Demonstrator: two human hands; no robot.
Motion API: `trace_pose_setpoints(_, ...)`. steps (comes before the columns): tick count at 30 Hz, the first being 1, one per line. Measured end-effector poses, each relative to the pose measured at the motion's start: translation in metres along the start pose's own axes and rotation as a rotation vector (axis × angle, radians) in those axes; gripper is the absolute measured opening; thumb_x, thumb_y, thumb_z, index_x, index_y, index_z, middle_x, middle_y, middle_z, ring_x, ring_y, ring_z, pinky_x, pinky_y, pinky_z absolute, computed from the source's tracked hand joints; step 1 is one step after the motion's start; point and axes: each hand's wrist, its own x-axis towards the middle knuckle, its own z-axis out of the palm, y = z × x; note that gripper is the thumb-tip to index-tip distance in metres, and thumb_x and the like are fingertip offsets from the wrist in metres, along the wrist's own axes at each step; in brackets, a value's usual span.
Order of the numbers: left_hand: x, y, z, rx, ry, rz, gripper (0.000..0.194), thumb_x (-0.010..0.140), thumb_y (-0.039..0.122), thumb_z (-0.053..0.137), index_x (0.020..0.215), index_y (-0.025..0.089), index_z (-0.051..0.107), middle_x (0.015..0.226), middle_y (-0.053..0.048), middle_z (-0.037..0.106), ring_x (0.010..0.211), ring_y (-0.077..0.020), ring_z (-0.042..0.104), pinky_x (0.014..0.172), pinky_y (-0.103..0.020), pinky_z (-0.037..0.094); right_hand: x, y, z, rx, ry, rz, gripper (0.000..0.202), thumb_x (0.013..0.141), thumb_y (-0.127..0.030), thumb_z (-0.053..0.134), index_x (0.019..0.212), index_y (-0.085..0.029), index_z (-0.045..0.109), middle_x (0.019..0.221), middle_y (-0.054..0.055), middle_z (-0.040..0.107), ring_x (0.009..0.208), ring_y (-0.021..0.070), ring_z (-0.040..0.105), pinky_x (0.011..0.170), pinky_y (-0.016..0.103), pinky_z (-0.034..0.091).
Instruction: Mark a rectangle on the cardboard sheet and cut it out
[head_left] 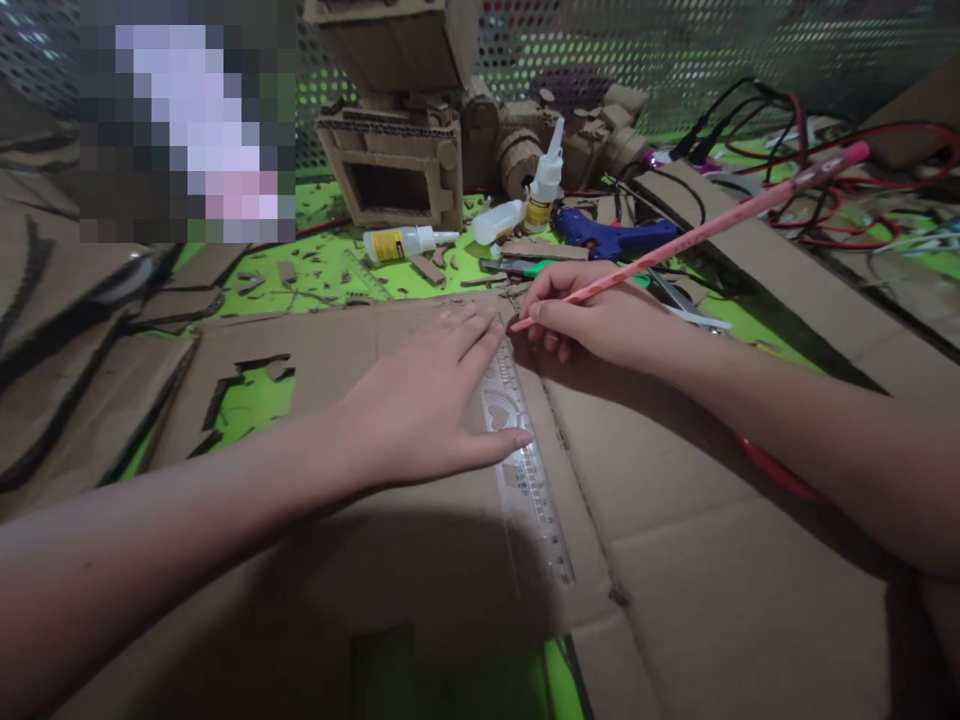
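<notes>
A clear plastic ruler (pixel 534 480) lies lengthwise on a large brown cardboard sheet (pixel 330 350). My left hand (pixel 427 400) is spread flat, its fingertips and thumb pressing on the ruler and the cardboard beside it. In my right hand (pixel 562 310) is a long pink pencil (pixel 690 240), pinched near its lower end. The pencil's tip is by the far end of the ruler, close to my left fingertips. Cut openings in the cardboard show the green surface beneath.
Behind the sheet are glue bottles (pixel 401 244), a blue glue gun (pixel 615 237), a cutter (pixel 517 267) and cardboard scraps. A cardboard box model (pixel 405 130) stands at the back. Red and black cables (pixel 802 130) tangle at the back right. Cardboard pieces lie left.
</notes>
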Motion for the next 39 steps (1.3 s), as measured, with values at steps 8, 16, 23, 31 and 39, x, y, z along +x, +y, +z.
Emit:
trace_pose_setpoints(8,-0.0003,0.001,-0.0019,0.015,0.002,0.002,0.117,0.09,0.079,0.053,0.175,0.006,0.017,0.185,-0.017,0.013,0.173,-0.0338,0.014,0.141,-0.05,0.013,-0.0008,0.0015,-0.0014,0.003,-0.02,-0.024,0.029,0.094,0.001,0.06,0.076,-0.021,0.065,0.058,-0.005,0.065,0.05,0.0077,0.061,0.043,0.015,0.049)
trace_pose_setpoints(16,-0.0003,0.003,0.0006,0.002,0.005,-0.02,0.117,0.091,0.079,0.054,0.175,0.006,0.019,0.186,-0.016,0.011,0.173,-0.0343,0.014,0.141,-0.049,0.013,-0.0019,0.0017,-0.0015,-0.013,-0.013,-0.024,0.028,0.094,0.001,0.061,0.077,-0.02,0.064,0.058,-0.005,0.065,0.049,0.0075,0.061,0.043,0.015,0.05)
trace_pose_setpoints(23,-0.001,0.0024,0.0003,-0.002,0.043,-0.005,0.115,0.091,0.078,0.055,0.174,0.005,0.022,0.185,-0.018,0.016,0.172,-0.0346,0.016,0.141,-0.049,0.015,-0.0015,-0.0016,-0.0001,-0.018,0.004,-0.004,0.029,0.093,0.003,0.06,0.075,-0.019,0.063,0.056,-0.005,0.065,0.045,0.0066,0.058,0.042,0.015,0.046)
trace_pose_setpoints(31,-0.0032,0.0024,0.0021,0.017,0.067,0.003,0.116,0.091,0.08,0.051,0.172,0.001,0.027,0.183,-0.021,0.019,0.17,-0.0402,0.021,0.14,-0.055,0.02,-0.0042,-0.0044,0.0005,0.037,0.063,0.049,0.029,0.094,-0.001,0.058,0.074,-0.02,0.063,0.057,-0.004,0.064,0.046,0.0066,0.056,0.043,0.015,0.046)
trace_pose_setpoints(39,-0.0034,0.0017,0.0023,-0.008,0.053,-0.011,0.116,0.091,0.08,0.051,0.173,0.003,0.026,0.184,-0.019,0.017,0.171,-0.0374,0.018,0.141,-0.052,0.018,-0.0024,0.0016,-0.0018,-0.003,-0.002,-0.017,0.024,0.093,-0.003,0.061,0.077,-0.021,0.065,0.06,-0.004,0.066,0.051,0.0079,0.06,0.046,0.016,0.049)
